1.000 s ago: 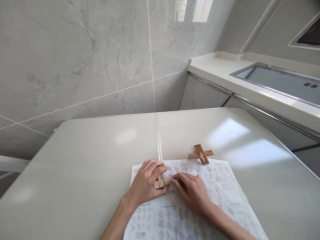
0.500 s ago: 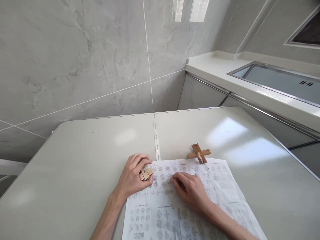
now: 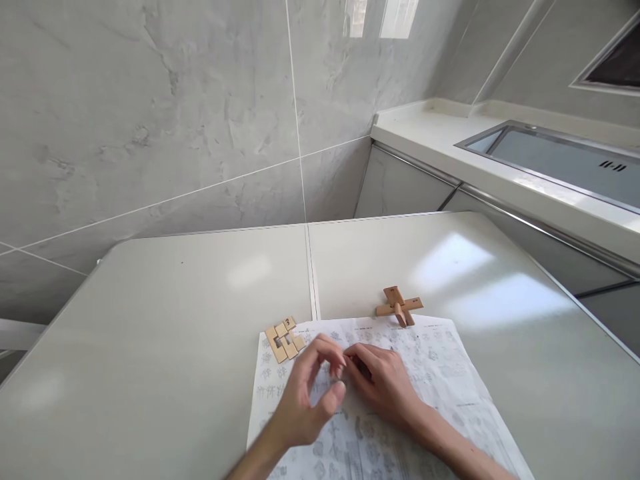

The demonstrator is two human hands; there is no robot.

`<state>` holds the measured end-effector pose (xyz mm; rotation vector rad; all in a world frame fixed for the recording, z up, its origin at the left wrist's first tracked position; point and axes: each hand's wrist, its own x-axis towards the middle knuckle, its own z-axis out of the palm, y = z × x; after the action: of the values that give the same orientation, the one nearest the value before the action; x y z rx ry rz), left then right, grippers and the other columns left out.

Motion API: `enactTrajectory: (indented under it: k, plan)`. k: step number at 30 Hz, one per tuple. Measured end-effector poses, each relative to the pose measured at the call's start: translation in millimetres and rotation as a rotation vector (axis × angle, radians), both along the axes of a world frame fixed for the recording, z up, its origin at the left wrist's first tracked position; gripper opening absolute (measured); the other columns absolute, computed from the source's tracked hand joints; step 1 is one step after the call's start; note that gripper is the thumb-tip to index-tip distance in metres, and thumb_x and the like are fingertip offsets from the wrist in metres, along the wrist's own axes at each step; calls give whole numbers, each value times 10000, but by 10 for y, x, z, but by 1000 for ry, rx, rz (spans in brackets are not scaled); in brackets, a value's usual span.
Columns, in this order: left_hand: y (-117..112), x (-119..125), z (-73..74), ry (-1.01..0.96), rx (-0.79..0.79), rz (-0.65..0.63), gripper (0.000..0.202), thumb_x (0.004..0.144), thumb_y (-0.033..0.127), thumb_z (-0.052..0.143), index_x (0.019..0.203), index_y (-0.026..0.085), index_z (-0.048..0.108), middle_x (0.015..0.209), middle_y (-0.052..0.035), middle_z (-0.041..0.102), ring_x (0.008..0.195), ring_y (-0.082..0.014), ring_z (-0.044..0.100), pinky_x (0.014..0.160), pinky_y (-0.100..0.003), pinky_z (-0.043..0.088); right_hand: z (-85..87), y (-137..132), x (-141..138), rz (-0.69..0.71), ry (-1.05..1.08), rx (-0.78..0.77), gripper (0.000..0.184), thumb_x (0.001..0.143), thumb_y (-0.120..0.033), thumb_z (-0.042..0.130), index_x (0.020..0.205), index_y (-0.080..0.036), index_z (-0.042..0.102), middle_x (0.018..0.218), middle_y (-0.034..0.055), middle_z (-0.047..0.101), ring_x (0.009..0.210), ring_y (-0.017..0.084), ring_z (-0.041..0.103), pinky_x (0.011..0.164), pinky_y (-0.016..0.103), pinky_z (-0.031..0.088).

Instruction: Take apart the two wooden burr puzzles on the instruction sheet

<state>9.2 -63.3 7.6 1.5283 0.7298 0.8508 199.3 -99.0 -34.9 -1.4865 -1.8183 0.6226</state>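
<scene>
My left hand hovers over the printed sheet, thumb and fingers apart with nothing between them. Right beside it, my right hand rests on the paper with curled fingers; whatever lies inside them is hidden. To the upper left of my left hand, pale wooden puzzle pieces lie fitted together at the sheet's far left corner, one marked with a 3. A browner wooden puzzle cross stands at the sheet's far edge, beyond my right hand.
The sheet lies on a glossy pale table with a seam running away from me. A grey marbled wall rises behind it. At the right is a white counter with a sink.
My left hand has let go of the pale puzzle pieces, leaving them on the sheet's corner, and has moved right and nearer me, beside my right hand. The right hand has hardly moved.
</scene>
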Motion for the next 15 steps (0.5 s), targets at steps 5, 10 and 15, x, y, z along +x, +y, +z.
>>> enactTrajectory:
  k: [5,10,15]
  plan:
    - [-51,126,-52,-114,-350,-108,211,970,398,663,1054,213,607,992,-58,557,932,-212,541,861,-358,463,-45,-10,21,4,-30,-7,166,895,-115,535,785,-226,590,661,-15,665,541,144,560,541,251,317]
    - [102,87,-61,-241,-565,-79,214,983,396,676,1074,208,629,983,-44,590,879,-177,556,888,-344,465,9,-9,13,8,13,-39,217,1013,-191,512,843,-227,641,686,-7,688,559,145,581,564,256,342]
    - [170,56,-75,-323,-680,-67,189,973,375,685,1046,206,642,950,-41,586,831,-167,549,878,-342,464,62,-5,32,-1,169,-143,239,1065,-296,522,899,-226,679,677,-12,674,550,140,548,562,258,361]
